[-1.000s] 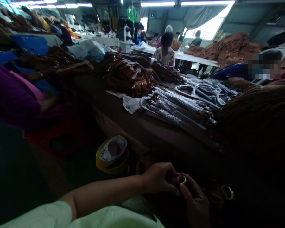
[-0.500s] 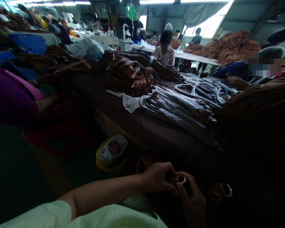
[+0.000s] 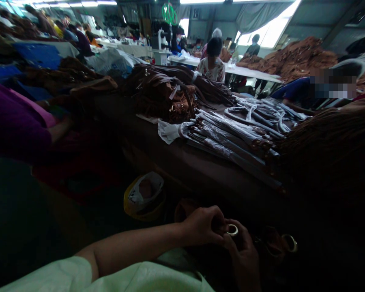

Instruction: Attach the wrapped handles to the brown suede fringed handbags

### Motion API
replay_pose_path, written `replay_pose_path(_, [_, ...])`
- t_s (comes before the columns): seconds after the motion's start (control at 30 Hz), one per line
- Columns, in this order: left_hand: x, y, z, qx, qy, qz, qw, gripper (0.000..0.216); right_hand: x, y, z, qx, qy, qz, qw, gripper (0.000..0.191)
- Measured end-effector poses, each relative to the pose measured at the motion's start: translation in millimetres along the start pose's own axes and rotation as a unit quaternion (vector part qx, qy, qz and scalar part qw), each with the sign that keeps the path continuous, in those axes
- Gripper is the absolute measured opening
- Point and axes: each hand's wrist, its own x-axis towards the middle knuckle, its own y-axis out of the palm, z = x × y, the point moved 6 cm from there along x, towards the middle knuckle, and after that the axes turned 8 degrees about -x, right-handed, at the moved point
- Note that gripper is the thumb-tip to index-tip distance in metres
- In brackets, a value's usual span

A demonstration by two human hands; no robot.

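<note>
Low in the head view, my left hand (image 3: 204, 225) reaches in from the left with thumb and fingers curled into a pinch. Its fingertips meet the left side of a gold-coloured metal ring (image 3: 237, 231). My right hand (image 3: 245, 249) is closed around the ring from the right, thumb and fingers on either side of it. What the ring is fixed to is lost in the dark. Brown leather-like material (image 3: 187, 209) lies behind my left wrist. To the right of my hands, a second gold-coloured ring (image 3: 295, 245) sits on a brown piece (image 3: 273, 241).
A dark table (image 3: 158, 152) carries plastic-wrapped straps (image 3: 219, 136), a brown bundle with metal fittings (image 3: 173, 101) and a fringed brown pile (image 3: 337, 154). A yellow container lined with a white bag (image 3: 129, 200) stands left of my hands. A person in purple (image 3: 15, 117) works at left.
My fingers have shifted slightly around the ring, which now shows more of its face. My right hand has tilted a little to the left.
</note>
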Motion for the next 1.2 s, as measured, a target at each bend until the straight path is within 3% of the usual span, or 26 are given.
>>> replay_pose_path(0.13, [0, 0, -1, -0.005, 0.011, -0.001, 1.0, 0.05, -1, -1, 10, -0.041, -0.078, -0.05, 0.995, 0.038])
replay_pose_path(0.23, [-1, 0, -1, -0.016, 0.003, 0.007, 1.0, 0.054, -1, -1, 14, -0.051, -0.127, -0.051, 0.989, 0.036])
replay_pose_path(0.47, [-3, 0, -1, -0.026, 0.006, 0.01, 1.0, 0.05, -2, -2, 5, -0.032, -0.073, -0.033, 0.996, 0.047])
replay_pose_path(0.63, [-3, 0, 2, -0.021, 0.002, 0.013, 1.0, 0.053, -2, -1, 14, -0.03, -0.114, -0.037, 0.992, 0.038])
replay_pose_path(0.87, [-4, -1, 0, -0.022, 0.015, 0.001, 1.0, 0.047, -3, 0, 8, -0.031, -0.074, -0.029, 0.996, 0.044])
replay_pose_path(1.07, [-4, -1, 2, -0.027, 0.006, 0.002, 1.0, 0.054, 1, 3, 13, -0.009, -0.125, -0.012, 0.992, 0.037])
replay_pose_path(1.2, [-4, -1, 2, -0.029, 0.01, 0.002, 1.0, 0.051, 1, 4, 8, 0.016, -0.093, -0.005, 0.996, 0.043])
